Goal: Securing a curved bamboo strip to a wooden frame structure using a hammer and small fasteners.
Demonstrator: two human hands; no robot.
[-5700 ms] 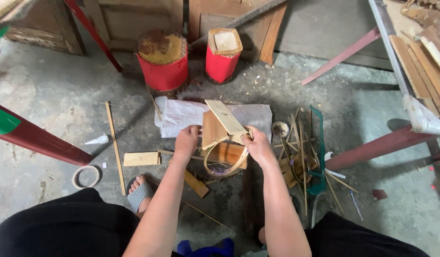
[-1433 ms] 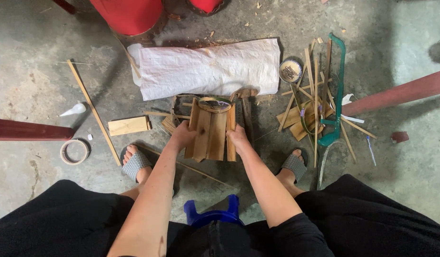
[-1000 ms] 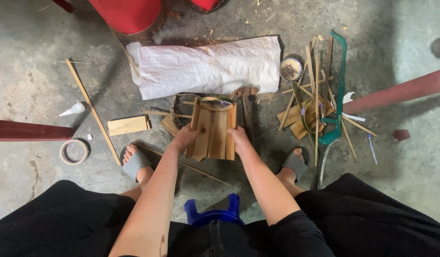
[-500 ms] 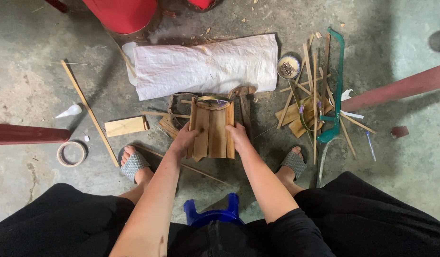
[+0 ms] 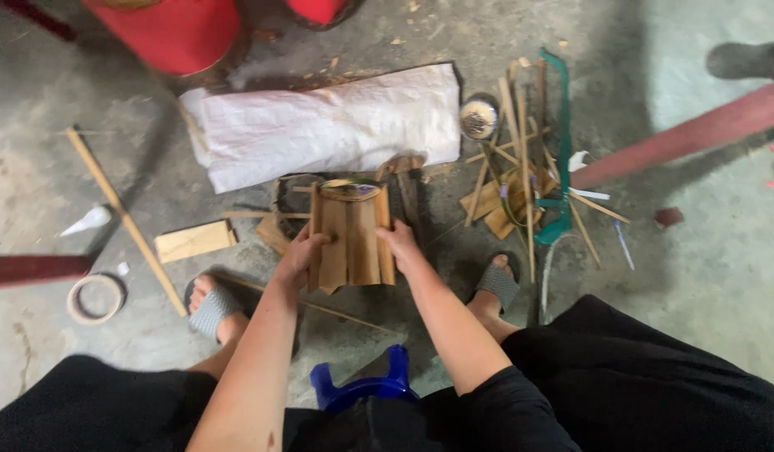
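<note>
The person sat low on a blue stool (image 5: 363, 387), both hands clasped around a bundle of bamboo slats (image 5: 352, 237) held between them over the concrete floor (image 5: 705, 276). The left hand (image 5: 302, 255) gripped the bundle's left edge with fingers curled over the front; the right hand (image 5: 401, 243) pressed against the right edge, thumb side up. The slats ran lengthwise away from the person, their far ends gathered at a ring-like rim (its make was hard to tell), so the bundle's long axis pointed straight out from the wrists, with neither hand clearly nearer. Beyond the hands lay a white woven sack (image 5: 320, 125), and past that a red drum (image 5: 174, 32), cut off at the top. To the right of the right hand sprawled a heap of bamboo strips (image 5: 521, 167) with a green-framed saw (image 5: 561, 151) among them. Left of the left hand lay a flat wood block (image 5: 194, 241), a long stick (image 5: 123, 218) and a tape roll (image 5: 94, 297). What sat beneath the bundle was hidden.
</note>
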